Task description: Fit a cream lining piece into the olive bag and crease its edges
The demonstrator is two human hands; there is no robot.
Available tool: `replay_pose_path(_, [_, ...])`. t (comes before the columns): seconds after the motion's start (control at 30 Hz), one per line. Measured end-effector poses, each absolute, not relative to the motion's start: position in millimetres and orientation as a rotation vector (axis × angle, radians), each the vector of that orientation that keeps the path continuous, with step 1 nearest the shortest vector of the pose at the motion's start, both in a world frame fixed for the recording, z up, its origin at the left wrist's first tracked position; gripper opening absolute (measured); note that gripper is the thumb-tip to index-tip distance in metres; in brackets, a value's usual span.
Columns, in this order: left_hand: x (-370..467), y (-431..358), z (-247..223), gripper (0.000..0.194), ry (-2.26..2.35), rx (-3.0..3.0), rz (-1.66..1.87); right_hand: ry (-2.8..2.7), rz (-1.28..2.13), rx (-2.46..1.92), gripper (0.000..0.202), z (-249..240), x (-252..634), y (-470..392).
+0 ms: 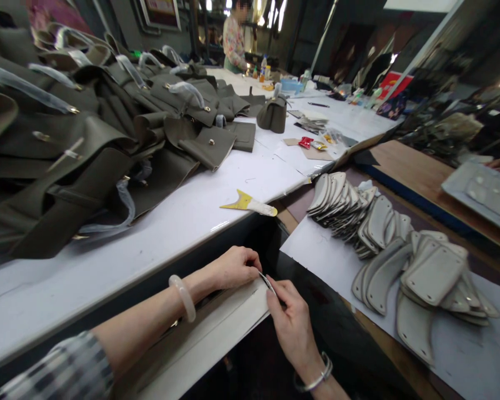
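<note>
A long pale off-white panel (216, 339) slants up from the bottom of the view, below the table edge. At its far end my left hand (235, 268) pinches the upper corner, fingers curled. My right hand (289, 322) grips the right corner of the same end between thumb and fingers. A thin dark-edged gap shows between the two hands, where the layers of the end stand slightly apart. Beyond my hands, a yellow and white forked tool (250, 203) lies on the white table (150, 244) near its edge.
Dark olive bags (87, 139) are heaped on the left. Stacked grey-white pieces (433, 272) lie on white paper (316, 255) at right. A small bag (272, 115), red packet (305, 142) and bottles stand farther back. One person (234, 41) is at the far end.
</note>
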State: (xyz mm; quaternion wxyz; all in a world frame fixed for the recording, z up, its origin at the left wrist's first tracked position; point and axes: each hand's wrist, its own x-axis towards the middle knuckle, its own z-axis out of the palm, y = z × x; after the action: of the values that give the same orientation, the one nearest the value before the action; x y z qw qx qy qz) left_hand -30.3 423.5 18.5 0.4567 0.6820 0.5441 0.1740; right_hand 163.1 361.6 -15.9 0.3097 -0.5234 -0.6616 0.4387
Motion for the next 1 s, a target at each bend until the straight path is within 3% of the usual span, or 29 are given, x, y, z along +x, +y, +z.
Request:
replay_pose_path(0.5, [-33, 425, 11, 0.020, 1.280, 1.559, 0.458, -1.955, 0.856, -1.341, 0.026, -2, 157, 362])
replay_pose_path(1.0, [-35, 424, 7, 0.019, 1.193, 1.543, 0.556, -2.314, 0.579, -1.252, 0.032, 9, 151, 361])
